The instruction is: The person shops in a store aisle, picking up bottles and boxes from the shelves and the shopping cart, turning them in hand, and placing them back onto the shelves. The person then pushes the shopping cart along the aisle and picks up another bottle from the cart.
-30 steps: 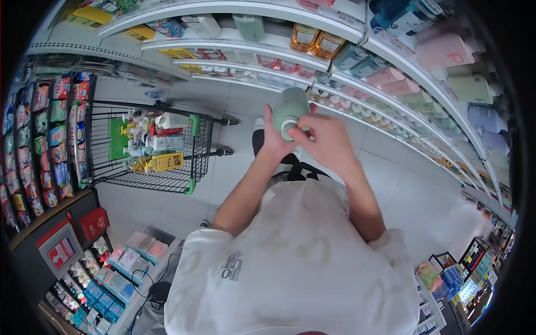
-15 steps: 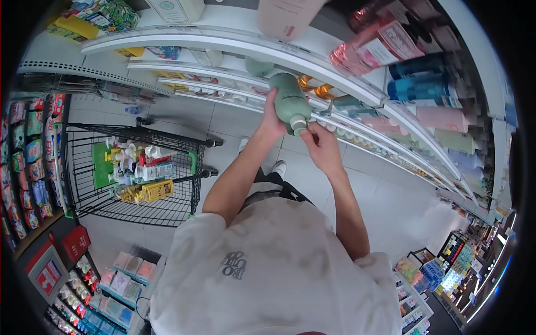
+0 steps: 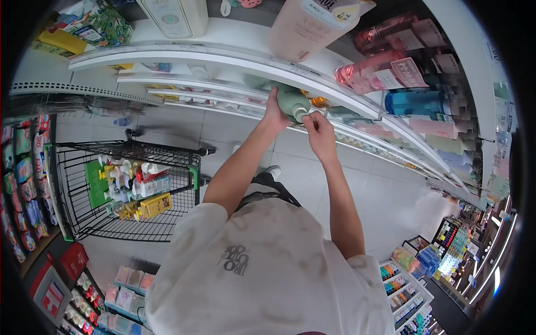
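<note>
A green bottle (image 3: pixel 289 99) with a pale collar at its near end lies tilted at the shelf front, its far part hidden under the upper shelf edge. My left hand (image 3: pixel 274 115) is wrapped round its left side. At the collar end, my right hand (image 3: pixel 320 133) is closed, with thumb and fingertips pinching the pale top (image 3: pixel 300 114). Just behind my left hand, another green container (image 3: pixel 257 81) shows in part on the lower shelf. Orange-gold bottles (image 3: pixel 319 101) are to the right of the held bottle.
To my left stands a black wire shopping cart (image 3: pixel 129 225) holding several bottles, among them a yellow one (image 3: pixel 153 206). Above my hands runs a white shelf edge (image 3: pixel 223 54), with a large pink bottle (image 3: pixel 304 30) and pink-red packs (image 3: pixel 385 75) on it. Shelf racks (image 3: pixel 403 296) stand behind on the right.
Both hands and the green bottle have moved in toward the shelf, so more of the bottle is hidden under the upper edge. The view has shifted slightly, and both hands keep their grip.
</note>
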### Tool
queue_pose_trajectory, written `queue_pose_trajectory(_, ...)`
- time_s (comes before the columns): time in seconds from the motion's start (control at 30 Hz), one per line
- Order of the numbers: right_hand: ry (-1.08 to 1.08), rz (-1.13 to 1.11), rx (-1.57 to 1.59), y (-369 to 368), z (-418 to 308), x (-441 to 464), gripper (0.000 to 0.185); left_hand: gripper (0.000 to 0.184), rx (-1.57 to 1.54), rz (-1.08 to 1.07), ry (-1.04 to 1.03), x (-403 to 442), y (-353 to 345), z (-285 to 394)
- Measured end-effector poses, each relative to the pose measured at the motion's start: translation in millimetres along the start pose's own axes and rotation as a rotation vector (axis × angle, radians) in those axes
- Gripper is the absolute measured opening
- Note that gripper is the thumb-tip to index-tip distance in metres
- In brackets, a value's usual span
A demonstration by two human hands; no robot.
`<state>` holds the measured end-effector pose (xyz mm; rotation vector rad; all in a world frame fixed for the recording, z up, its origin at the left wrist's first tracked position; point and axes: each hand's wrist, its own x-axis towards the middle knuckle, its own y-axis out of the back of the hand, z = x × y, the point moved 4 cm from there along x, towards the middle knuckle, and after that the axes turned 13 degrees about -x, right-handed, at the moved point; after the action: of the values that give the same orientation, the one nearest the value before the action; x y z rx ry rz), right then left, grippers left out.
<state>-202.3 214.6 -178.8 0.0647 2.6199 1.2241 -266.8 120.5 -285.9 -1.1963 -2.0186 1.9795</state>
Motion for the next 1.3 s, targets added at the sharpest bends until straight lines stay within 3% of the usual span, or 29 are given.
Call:
queue_pose_trajectory(0.2, -0.045, 0.063, 0.033, 4, -5, 26, 0.025, 0.055, -0.052, 0.013, -0.012, 19, -4, 5)
queue_pose_trajectory(0.67, 0.118, 0.253, -0.099, -8, 1, 53, 0.031, 0.049, -0.023, 0.126, -0.045, 24, -15, 13)
queue_pose_trajectory(0.8, 0.005, 0.229, -0.173, -8, -5, 53, 0.030, 0.050, 0.017, 0.149, -0.003, 22, -14, 12)
queue_pose_trajectory(0.97, 0.001, 0.130, -0.020, 0, -34, 47, 0.027, 0.054, 0.022, 0.215, -0.013, 23, 3, 13)
queue_pose_trajectory(1.0, 0.071, 0.105, 0.119, -24, 3, 67, 0.024, 0.054, 0.028, 0.214, -0.011, 25, 6, 13)
queue_pose_trajectory(1.1, 0.092, 0.169, 0.136, -32, 10, 68, 0.022, 0.061, 0.129, 0.177, -0.015, 29, 4, 14)
queue_pose_trajectory(1.23, 0.012, 0.167, 0.164, -28, 16, 51, 0.026, 0.055, 0.086, 0.154, -0.016, 27, 1, 13)
queue_pose_trajectory(1.3, -0.001, 0.267, 0.273, -24, 21, 28, 0.032, 0.053, 0.076, 0.181, -0.047, 29, 9, 15)
